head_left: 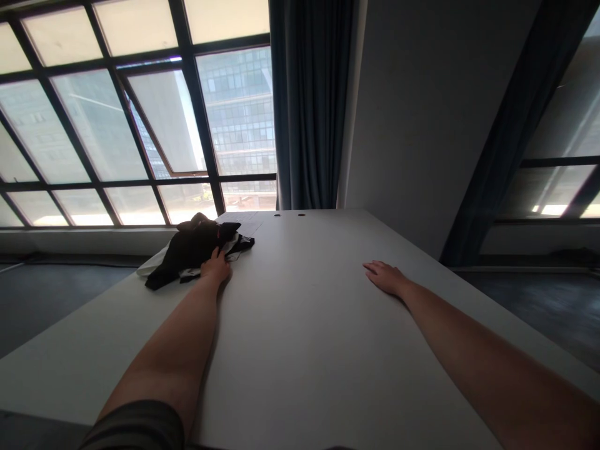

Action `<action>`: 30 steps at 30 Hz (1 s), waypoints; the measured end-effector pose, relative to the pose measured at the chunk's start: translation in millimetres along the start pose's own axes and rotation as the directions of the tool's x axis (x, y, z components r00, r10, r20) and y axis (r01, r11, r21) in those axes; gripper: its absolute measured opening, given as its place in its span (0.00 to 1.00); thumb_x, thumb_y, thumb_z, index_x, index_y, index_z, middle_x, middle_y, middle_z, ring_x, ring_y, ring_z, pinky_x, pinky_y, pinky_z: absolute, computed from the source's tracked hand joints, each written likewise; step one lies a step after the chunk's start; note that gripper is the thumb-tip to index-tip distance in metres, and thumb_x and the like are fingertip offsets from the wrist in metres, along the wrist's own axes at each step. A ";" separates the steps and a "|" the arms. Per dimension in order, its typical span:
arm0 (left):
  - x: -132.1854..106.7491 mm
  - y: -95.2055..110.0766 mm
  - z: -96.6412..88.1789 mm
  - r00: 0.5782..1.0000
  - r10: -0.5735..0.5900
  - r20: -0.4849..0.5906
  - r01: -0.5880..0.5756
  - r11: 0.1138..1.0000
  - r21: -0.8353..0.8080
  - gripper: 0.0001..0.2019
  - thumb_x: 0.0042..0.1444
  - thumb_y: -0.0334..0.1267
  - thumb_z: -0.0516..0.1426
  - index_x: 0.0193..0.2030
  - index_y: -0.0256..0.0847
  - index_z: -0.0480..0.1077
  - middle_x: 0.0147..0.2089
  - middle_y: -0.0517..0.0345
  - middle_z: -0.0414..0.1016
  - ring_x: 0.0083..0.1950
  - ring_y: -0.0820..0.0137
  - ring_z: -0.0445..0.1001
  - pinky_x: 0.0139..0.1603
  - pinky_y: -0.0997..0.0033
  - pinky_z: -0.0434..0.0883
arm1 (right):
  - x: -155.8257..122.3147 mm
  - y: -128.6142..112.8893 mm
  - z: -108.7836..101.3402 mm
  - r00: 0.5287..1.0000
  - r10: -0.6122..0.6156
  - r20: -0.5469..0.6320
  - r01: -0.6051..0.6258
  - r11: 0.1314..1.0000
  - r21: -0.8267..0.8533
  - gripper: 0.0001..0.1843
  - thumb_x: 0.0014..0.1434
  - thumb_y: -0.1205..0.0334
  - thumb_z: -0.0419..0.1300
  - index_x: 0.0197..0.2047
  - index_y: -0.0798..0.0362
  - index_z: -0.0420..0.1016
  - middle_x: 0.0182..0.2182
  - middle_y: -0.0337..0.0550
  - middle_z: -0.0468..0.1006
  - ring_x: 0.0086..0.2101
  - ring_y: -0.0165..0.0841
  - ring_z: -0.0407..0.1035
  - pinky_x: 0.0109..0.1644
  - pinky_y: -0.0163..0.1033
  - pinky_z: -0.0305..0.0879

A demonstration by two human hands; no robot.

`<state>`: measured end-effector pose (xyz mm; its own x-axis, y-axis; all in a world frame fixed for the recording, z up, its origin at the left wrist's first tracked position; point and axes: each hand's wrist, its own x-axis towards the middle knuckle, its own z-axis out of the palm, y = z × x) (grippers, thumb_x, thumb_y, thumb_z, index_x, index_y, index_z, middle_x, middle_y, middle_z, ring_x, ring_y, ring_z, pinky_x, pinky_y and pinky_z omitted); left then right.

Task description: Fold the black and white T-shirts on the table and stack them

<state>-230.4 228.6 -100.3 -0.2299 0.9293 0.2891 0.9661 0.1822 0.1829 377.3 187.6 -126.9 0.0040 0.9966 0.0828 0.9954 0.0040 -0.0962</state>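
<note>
Black cloth [191,251] lies crumpled in a loose heap on the far left part of a white table [300,350], directly in front of the left hand [215,267] and touching it. White fabric [152,265] pokes out from under the heap on its left side, and a patterned strip [239,245] shows along its right edge. The left hand lies palm down with its fingers close together and slightly curled, their tips on the near edge of the cloth; whether they actually pinch any of it, I cannot tell. The right hand [387,278] is well apart from the heap, flat on the bare tabletop, fingers extended and lightly spread, holding nothing. A dark striped sleeve [135,428] covers the upper left arm at the bottom of the view. Beyond the table stand a large gridded window [107,125] and a dark blue curtain [309,106].
</note>
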 end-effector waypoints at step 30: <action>-206.3 210.2 -42.9 0.368 0.922 -0.116 -0.906 0.328 -0.268 0.22 0.64 0.35 0.58 0.65 0.48 0.73 0.73 0.51 0.66 0.64 0.58 0.74 0.70 0.54 0.69 | -4.2 -9.1 -5.0 0.980 -0.145 -0.139 0.161 0.981 0.111 0.26 0.68 0.57 0.53 0.65 0.53 0.78 0.67 0.58 0.71 0.65 0.48 0.66 0.69 0.56 0.61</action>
<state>15.1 61.4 -81.2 0.7929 0.4727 0.3845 0.4935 -0.8683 0.0501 368.8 183.0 -121.4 -0.1270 0.9641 0.2334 0.9661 0.1735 -0.1910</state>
